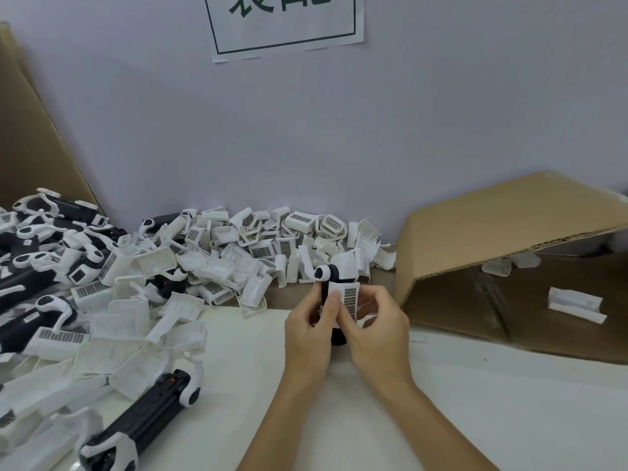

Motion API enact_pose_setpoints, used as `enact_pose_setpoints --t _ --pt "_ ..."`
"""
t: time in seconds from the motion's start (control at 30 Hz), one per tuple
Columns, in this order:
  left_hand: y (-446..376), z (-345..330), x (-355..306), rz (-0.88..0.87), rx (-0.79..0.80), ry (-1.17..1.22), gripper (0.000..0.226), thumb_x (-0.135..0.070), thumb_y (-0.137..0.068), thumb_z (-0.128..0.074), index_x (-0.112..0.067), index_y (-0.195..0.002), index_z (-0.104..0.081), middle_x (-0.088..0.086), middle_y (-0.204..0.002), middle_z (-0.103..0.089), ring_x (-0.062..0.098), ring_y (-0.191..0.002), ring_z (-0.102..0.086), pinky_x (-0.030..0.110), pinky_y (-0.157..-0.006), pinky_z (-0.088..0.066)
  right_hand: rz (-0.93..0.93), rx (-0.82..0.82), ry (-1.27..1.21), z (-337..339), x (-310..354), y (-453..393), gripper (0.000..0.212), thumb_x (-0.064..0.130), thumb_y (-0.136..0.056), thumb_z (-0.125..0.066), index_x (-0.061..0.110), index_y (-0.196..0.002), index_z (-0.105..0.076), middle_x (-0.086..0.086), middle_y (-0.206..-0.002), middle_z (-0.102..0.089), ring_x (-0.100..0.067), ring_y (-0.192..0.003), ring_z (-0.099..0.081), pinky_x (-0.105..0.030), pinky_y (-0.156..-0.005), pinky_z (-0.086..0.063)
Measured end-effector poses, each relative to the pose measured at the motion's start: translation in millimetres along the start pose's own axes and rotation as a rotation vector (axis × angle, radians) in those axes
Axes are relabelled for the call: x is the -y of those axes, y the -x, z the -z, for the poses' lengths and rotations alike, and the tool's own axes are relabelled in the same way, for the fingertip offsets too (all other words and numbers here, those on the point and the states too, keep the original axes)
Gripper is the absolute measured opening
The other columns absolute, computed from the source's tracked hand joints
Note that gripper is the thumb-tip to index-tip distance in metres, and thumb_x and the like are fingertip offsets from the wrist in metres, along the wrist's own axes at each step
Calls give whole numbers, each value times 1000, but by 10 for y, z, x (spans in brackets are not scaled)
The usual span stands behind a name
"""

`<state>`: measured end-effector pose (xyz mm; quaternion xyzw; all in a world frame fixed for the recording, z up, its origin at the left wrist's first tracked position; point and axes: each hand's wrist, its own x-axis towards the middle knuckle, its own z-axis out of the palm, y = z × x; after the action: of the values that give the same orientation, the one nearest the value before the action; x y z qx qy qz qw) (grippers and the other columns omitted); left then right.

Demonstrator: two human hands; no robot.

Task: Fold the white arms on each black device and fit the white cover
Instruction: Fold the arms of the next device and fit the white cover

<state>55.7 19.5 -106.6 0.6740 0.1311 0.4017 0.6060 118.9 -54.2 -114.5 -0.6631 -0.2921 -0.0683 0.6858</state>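
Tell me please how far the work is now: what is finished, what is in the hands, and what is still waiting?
Done: at least one covered unit seems to lie in the cardboard box. In hand: the left hand and right hand hold a black device upright with a white cover against it; whether it is seated is unclear. Left: many devices with arms unfolded and a heap of loose covers.

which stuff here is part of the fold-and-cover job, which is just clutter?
In the job:
- black device, held in both hands
- white cover against it
- left hand
- right hand
- pile of covers
- waiting devices

Lying about:
- cardboard box
- wall sign
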Motion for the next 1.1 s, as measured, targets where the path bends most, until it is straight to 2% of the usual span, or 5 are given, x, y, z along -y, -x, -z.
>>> enact_pose_setpoints --t 0.27,0.57,0.73,0.9,1.1 --pt "18 13 -47 13 -27 33 19 -28 -100 -56 -21 -108 -72 4 -94 -76 18 -88 -72 17 -72 -52 -15 36 -12 -17 22 37 34 63 -77 -69 31 -89 -63 10 -83 -70 -7 -74 -65 -15 -61 -48" --pt "11 19 -46 43 -30 35 19 -33 -93 -64 -18 -100 -73 15 -89 -74 30 -83 -69 31 -75 -54 -63 20 -44 -12 76 18 24 49 -78 -77 29 -83 -65 15 -76 -70 -7 -63 -60 -14 -56 -46" --pt "-7 41 -61 89 -96 66 17 -31 -95 -65 -20 -91 -76 4 -85 -77 13 -78 -72 18 -65 -52 -11 101 -61 10 40 34 8 33 -91 -70 26 -95 -70 10 -83 -71 -8 -73 -65 -14 -59 -46" --pt "-39 14 -61 126 -116 87 27 -23 -101 -55 -12 -88 -76 7 -78 -75 12 -70 -68 20 -61 -52 -253 201 -222 30 54 -11 24 31 -97 -60 13 -102 -75 0 -91 -77 -13 -89 -72 -20 -72 -53" --pt "-29 -83 -65 227 -74 120 26 -25 -100 -57 -8 -94 -75 13 -87 -76 16 -77 -71 23 -66 -55 -460 262 -490 90 184 -32 38 44 -86 -60 11 -88 -80 -11 -88 -77 -20 -83 -75 -23 -62 -56"
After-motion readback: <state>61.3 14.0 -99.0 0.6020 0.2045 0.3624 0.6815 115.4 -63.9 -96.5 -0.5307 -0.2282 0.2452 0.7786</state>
